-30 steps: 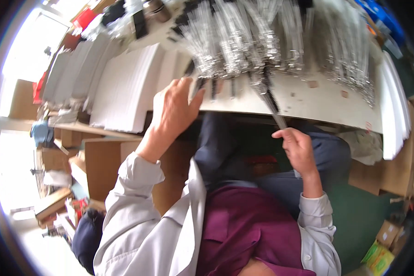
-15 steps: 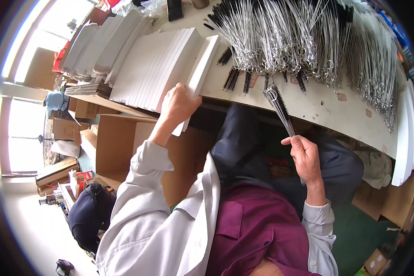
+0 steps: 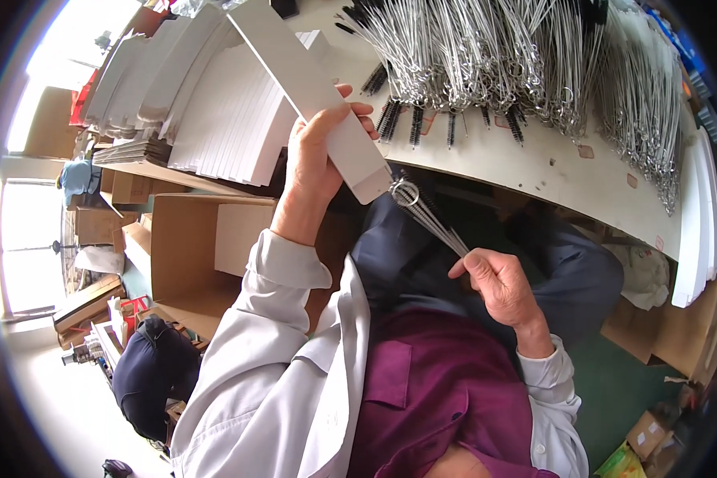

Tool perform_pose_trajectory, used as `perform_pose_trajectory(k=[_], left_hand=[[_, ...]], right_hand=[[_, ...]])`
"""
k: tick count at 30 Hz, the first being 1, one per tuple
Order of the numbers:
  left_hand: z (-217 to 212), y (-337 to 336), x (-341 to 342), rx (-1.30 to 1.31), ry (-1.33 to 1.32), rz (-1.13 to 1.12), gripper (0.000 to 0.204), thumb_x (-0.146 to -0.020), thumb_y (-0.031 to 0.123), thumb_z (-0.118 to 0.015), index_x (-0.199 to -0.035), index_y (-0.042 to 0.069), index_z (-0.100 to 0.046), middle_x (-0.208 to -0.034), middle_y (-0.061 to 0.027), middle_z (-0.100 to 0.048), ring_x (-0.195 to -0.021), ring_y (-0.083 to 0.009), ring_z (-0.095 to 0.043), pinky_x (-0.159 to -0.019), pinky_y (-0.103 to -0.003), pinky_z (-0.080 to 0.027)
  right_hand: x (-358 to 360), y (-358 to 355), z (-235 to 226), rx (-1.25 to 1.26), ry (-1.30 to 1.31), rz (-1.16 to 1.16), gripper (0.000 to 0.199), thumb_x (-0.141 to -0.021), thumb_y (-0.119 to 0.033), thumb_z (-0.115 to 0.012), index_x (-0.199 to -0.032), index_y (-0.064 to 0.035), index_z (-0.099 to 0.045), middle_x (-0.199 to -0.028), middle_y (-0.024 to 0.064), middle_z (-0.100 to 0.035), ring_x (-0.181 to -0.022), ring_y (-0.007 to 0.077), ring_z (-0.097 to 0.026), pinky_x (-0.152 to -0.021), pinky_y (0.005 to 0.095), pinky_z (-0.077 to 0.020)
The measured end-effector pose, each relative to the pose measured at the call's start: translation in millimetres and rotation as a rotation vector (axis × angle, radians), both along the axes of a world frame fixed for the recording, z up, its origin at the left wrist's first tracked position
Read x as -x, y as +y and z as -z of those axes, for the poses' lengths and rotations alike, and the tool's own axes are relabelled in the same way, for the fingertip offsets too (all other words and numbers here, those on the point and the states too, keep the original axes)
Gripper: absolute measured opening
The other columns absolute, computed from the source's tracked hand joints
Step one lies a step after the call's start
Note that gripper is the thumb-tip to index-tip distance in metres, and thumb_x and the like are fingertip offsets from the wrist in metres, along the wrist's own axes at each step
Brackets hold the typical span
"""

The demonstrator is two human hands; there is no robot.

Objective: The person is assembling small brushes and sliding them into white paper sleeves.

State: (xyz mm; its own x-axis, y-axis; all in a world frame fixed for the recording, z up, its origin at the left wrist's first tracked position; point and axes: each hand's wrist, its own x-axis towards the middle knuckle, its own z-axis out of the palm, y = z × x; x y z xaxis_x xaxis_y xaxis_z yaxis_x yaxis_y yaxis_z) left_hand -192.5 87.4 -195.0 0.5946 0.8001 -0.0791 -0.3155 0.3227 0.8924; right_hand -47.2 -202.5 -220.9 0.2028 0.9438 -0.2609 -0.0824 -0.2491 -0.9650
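A long, narrow white box [image 3: 315,99] slants across my left hand [image 3: 319,147], whose thumb lies over its face and whose fingers wrap its far side. In my right hand [image 3: 498,287] is a bundle of wire brushes [image 3: 434,219], gripped by the lower part. The bundle's looped wire ends and dark bristles point up and left, meeting the lower end of the box. Whether the brush tips are inside the box or only against it, I cannot tell. Both hands are above my lap, in front of the table edge.
A row of white boxes [image 3: 231,119] stands on the table's left side. Large piles of wire brushes [image 3: 478,56] cover its far middle and right. More white boxes [image 3: 697,215] lean at the right edge. An open cardboard carton [image 3: 191,255] sits below at the left.
My left hand has lifted the white box off the row and tilted it over the table edge. My right hand has brought the brush bundle left and down to the box's lower end.
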Motion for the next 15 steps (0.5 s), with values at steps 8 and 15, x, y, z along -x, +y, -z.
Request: perform_pose_trajectory(k=[8, 15], left_hand=[[0.2, -16.9, -16.3, 0.055, -0.164, 0.022, 0.047, -0.095, 0.016, -0.063, -0.136, -0.002, -0.05, -0.105, -0.0213, -0.064, -0.088, -0.0261, -0.064, -0.082, -0.042, -0.056], [11.0, -25.9, -15.1, 0.146, -0.185, -0.022, 0.044, -0.095, 0.016, -0.062, -0.132, -0.005, -0.051, -0.101, -0.0214, -0.066, -0.084, -0.0272, -0.065, -0.081, -0.044, -0.056]], right_hand=[[-2.6, -0.1, 9.9, 0.015, -0.088, -0.006, 0.045, -0.11, -0.038, -0.055, -0.09, -0.0015, -0.074, -0.059, -0.0048, -0.041, -0.056, 0.0059, -0.036, -0.05, 0.0278, -0.0316], [-6.5, 3.2, 13.3, 0.038, -0.221, 0.02, 0.05, -0.109, -0.041, -0.056, -0.087, 0.0008, -0.073, -0.057, 0.0011, -0.04, -0.055, 0.0095, -0.038, -0.051, 0.0315, -0.0327]])
